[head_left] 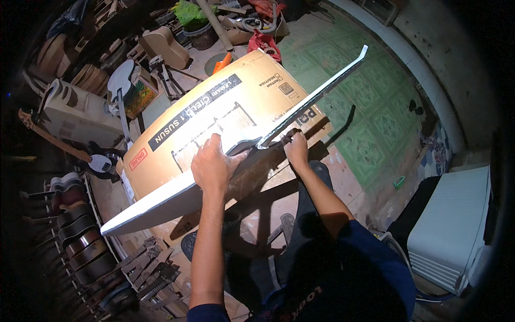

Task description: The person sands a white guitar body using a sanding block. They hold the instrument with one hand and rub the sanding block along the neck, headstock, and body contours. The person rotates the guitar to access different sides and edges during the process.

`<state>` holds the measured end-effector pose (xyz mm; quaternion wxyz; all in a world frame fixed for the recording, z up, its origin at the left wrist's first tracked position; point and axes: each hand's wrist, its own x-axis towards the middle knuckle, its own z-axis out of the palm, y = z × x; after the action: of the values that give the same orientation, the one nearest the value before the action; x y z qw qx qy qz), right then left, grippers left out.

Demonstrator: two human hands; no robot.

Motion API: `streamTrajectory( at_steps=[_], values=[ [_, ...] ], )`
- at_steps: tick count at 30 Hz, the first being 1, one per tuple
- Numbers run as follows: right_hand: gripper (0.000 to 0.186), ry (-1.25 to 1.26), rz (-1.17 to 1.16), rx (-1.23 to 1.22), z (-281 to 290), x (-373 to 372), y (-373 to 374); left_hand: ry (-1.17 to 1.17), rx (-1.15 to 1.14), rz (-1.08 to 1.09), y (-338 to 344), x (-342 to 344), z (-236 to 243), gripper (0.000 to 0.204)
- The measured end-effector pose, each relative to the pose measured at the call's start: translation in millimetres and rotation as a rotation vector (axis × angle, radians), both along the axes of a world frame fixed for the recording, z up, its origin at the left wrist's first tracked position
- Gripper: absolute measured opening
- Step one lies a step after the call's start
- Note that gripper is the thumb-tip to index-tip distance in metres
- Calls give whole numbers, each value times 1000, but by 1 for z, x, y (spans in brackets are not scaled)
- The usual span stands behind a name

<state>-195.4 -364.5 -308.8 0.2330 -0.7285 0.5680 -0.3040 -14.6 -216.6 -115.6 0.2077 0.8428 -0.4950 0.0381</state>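
A white guitar (pixel 155 208) is tipped on its edge across a cardboard box (pixel 214 115). Its body reaches toward the lower left and its neck points to the upper right, with a bent headstock. My left hand (pixel 210 163) grips the upper rim of the body, with fingers over the edge and thumb stretched toward the neck joint. Close under that joint, my right hand (pixel 296 147) is closed with its fingers curled. Whatever it pinches, if anything, is too small and dark to make out. The side of the guitar facing me lies in shadow.
Several dark guitars stand in a rack (pixel 88 236) at left, above wood scraps (pixel 153 273). A grey guitar (pixel 122 80) and a small round-bodied instrument (pixel 99 162) lean beyond the box. A white panelled appliance (pixel 450 225) stands right, near green tiles (pixel 365 139).
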Motion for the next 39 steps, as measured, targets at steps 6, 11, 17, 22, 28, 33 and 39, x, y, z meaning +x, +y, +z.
streamTrajectory(
  at_steps=[6,11,17,22,28,33,39],
  values=[
    [13,-48,75,55,13,5,12,29,-8,1,1,2,1,56],
    [15,4,24,-43,-4,9,19,39,34,7,-1,-2,4,54],
    [17,98,-52,48,-14,12,8,46,31,2,-1,-1,3,54],
    [17,-280,-106,134,-18,17,30,12,-11,19,-1,-1,3,57],
    [8,-521,-108,420,-30,34,56,29,47,26,1,-4,5,55],
    [2,-656,-202,580,-32,23,38,28,24,-9,-3,-10,7,54],
    [9,-916,-320,634,-5,38,49,15,36,0,0,-8,5,54]
  ],
)
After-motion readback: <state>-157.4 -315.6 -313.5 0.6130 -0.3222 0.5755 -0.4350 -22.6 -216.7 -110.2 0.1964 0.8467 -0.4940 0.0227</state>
